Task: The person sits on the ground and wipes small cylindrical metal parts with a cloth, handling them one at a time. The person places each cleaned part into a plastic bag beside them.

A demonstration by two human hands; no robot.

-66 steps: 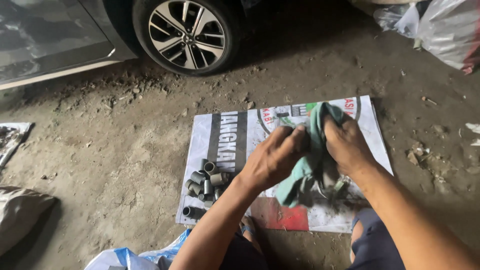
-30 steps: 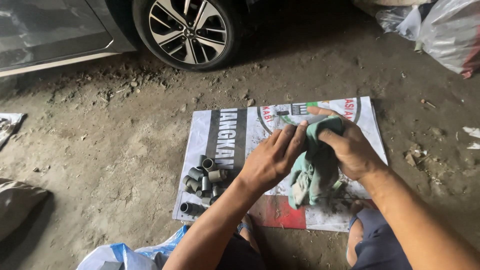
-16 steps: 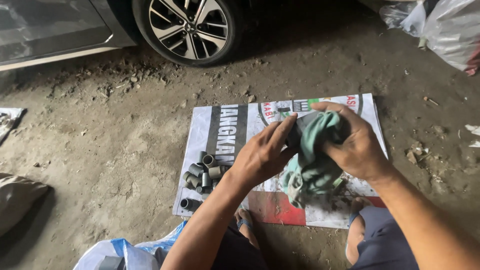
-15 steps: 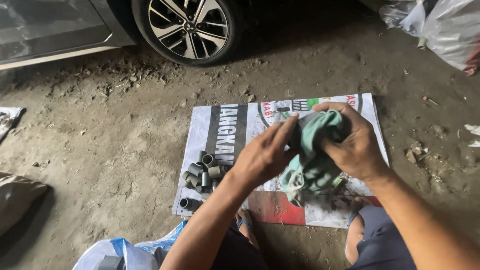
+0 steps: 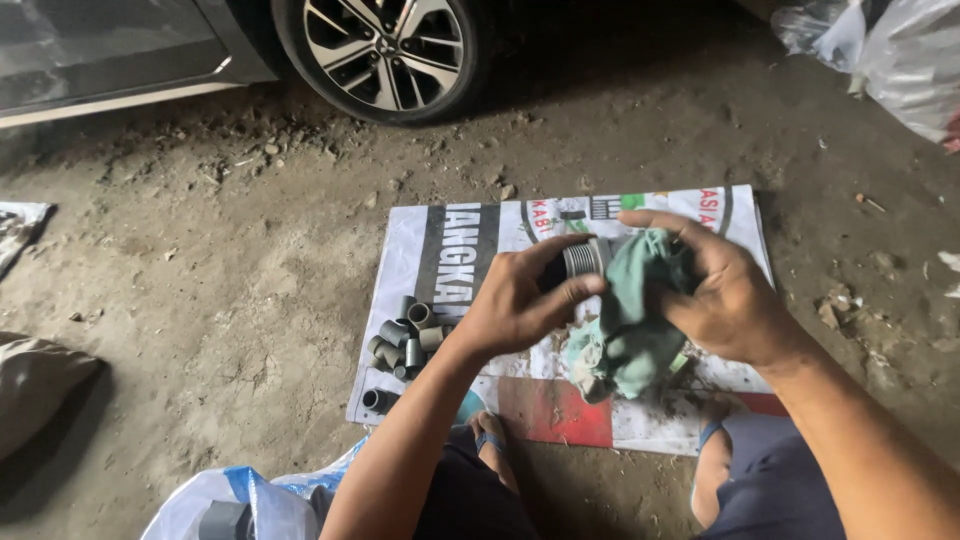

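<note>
Left hand (image 5: pixel 520 305) grips a short grey threaded pipe fitting, ring-shaped w/ ridged silver-grey threads (image 5: pixel 582 260), thumb under and fingers curled over its dark end, so the fitting sits held up in the air above the printed plastic banner sheet spread on the dirt floor (image 5: pixel 440 250), not resting on anything. Right hand (image 5: pixel 725 300) is clenched round a crumpled pale-green cloth rag (image 5: pixel 630 320), pressing the rag's upper part against the fitting's right end; rest of the rag hangs down toward the sheet. Judging progress: the wiping of this one piece looks mid-way, threads on the left show bare and fairly clean, the far end is hidden under the rag so can't tell its state. A cluster of small grey plastic pipe couplings (image 5: pixel 405 335) lies on the sheet's left part, near the left forearm, w/ one more grey coupling (image 5: pixel 375 400) apart at the sheet's lower-left corner; can't tell from here which of those are wiped and which aren't. Pose: both forearms come up from the bottom edge, left one angled up-right, right one angled up-left, wrists bent inward so the hands meet over the sheet's middle; knees and sandalled feet show below, so the person squats. Around: dark car alloy wheel (image 5: pixel 385 45) at top, white plastic bag w/ blue (image 5: pixel 240 505) bottom left, clear plastic bags (image 5: pixel 890 50) top right.
</note>
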